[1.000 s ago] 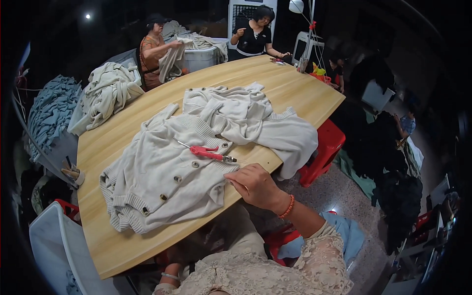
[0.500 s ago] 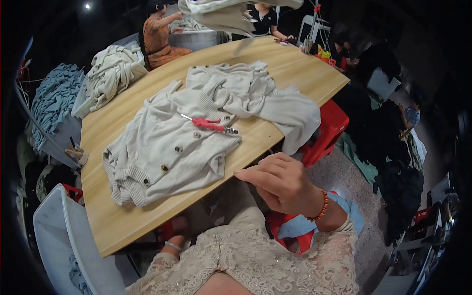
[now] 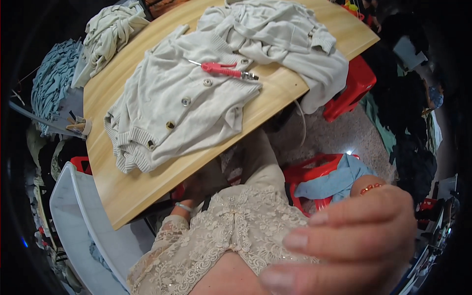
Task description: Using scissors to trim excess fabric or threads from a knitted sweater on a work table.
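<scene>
My right hand (image 3: pixel 354 241) is raised close at the lower right, slightly blurred. Its fingers are loosely curved with gaps between them, and nothing shows in them; the thumb is unclear. Below the table's near edge is part of my left hand (image 3: pixel 193 197), beside a pale bracelet; its fingers are hidden. A cream buttoned cardigan (image 3: pixel 162 88) lies on the wooden table (image 3: pixel 120 199), with its ribbed hem to the left. Across it rests a red air blow gun (image 3: pixel 221 70). More cream knitwear (image 3: pixel 275 34) lies heaped beyond, hanging over the right edge.
A white bin (image 3: pixel 73 211) stands at the near left. Piles of blue-grey (image 3: pixel 54 83) and cream garments (image 3: pixel 105 37) are at the far left. Red stools (image 3: pixel 354 88) stand right of the table; blue cloth (image 3: pixel 339 179) lies over the nearer one. Dark cloth (image 3: pixel 410 162) covers floor at right.
My right hand has moved from the table edge down and closer. The cream garment in the air has gone from there; the far heap is fuller and shows a cuff. The view has tilted down.
</scene>
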### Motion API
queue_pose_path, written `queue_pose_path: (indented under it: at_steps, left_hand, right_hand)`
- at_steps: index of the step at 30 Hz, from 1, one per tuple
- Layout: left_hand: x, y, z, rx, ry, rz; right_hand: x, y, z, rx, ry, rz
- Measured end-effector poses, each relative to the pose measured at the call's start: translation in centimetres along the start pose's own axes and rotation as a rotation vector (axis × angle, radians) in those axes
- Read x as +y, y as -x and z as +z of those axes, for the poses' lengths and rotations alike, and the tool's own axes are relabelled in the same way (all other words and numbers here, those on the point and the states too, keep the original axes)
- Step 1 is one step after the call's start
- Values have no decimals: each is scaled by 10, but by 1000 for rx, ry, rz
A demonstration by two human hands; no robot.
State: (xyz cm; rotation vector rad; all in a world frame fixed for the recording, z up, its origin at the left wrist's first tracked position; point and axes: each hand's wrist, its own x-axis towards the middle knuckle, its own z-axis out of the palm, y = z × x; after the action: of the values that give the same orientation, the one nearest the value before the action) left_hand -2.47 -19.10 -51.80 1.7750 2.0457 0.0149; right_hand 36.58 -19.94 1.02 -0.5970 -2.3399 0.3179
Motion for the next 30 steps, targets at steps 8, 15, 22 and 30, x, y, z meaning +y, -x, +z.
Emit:
queue_pose_path:
  at_steps: [8, 15, 22, 30]
  left_hand:
    - [-24, 10, -6, 52, 104, 132]
    - [-38, 28, -43, 107, 44, 216]
    - [-35, 88, -43, 79, -15, 299]
    - [45, 27, -51, -20, -46, 506]
  right_hand:
    - [-8, -23, -8, -99, -96, 307]
    - [26, -11, -15, -130, -40, 33]
    - [31, -16, 8, 28, 77, 147]
    - [8, -8, 3, 49, 216, 348]
